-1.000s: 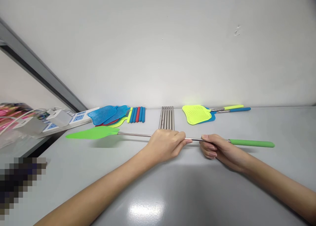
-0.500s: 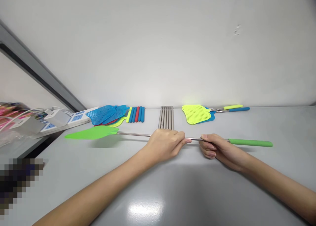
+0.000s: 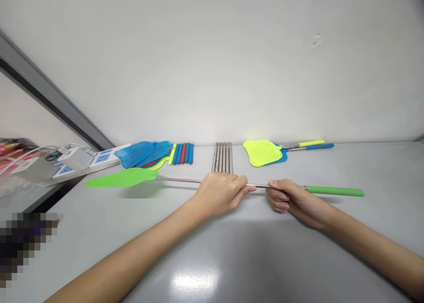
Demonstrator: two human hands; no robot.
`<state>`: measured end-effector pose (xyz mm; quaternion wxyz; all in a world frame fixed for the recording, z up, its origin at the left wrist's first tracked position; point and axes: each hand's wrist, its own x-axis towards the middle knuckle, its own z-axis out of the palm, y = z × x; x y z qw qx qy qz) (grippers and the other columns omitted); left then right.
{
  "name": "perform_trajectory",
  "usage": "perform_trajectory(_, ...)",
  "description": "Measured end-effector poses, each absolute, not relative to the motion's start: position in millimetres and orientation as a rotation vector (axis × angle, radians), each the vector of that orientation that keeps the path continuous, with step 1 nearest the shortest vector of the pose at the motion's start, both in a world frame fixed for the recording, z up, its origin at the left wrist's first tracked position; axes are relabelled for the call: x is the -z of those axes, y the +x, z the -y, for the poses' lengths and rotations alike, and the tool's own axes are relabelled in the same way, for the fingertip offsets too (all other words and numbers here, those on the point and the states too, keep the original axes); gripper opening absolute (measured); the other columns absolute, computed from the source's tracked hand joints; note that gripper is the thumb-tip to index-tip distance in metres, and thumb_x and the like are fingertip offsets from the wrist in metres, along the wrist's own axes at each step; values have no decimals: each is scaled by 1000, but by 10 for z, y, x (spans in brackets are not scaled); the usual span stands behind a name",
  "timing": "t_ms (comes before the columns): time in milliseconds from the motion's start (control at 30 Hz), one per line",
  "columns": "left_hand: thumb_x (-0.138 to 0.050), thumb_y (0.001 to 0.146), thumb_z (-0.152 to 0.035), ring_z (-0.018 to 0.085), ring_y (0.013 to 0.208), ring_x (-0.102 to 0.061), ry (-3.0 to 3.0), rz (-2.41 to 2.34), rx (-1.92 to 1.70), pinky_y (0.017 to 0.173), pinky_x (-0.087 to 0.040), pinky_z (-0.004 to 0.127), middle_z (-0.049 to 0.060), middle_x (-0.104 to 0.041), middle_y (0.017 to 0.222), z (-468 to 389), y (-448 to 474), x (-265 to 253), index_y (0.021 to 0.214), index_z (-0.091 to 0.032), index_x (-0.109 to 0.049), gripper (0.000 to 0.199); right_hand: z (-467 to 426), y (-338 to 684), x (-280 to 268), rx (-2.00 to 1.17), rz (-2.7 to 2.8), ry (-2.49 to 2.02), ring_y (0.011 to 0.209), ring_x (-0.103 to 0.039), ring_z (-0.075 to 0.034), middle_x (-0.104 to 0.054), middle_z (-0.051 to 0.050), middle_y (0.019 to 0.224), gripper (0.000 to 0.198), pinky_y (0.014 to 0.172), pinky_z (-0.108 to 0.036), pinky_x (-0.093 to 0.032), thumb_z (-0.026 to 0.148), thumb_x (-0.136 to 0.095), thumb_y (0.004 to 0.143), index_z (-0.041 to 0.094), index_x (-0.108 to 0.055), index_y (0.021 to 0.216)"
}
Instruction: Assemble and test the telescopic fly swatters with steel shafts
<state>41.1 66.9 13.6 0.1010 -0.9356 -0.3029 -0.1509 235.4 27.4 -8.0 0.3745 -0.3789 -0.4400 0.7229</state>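
Observation:
A fly swatter with a green head, a thin metal rod and a green handle stretches across in front of me, held a little above the table. My left hand is closed over the middle of its rod, palm down. Nearer the green handle, my right hand pinches the rod between thumb and curled fingers. Just behind my left hand lies a row of several metal rods, their near ends hidden by it. A yellow-green fly swatter rests on a blue one beyond my right hand.
At the back left lie blue swatter heads stacked over red and yellow ones, beside a row of coloured handles. A white power strip with plugged-in adapters runs along the table's left edge. A wall rises behind the grey table.

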Motion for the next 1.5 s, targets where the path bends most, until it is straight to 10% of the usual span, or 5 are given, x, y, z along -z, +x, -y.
perform_trajectory(1500, -25, 86, -37, 9, 47, -48, -2831, 880, 387, 43, -19, 22, -2, -52, 51, -745, 349, -176, 61, -16, -44, 38, -261, 2339, 46, -1700, 1191, -1036, 45, -21, -8, -22, 5, 51, 36, 46, -26, -17, 31, -42, 79, 18, -27, 50)
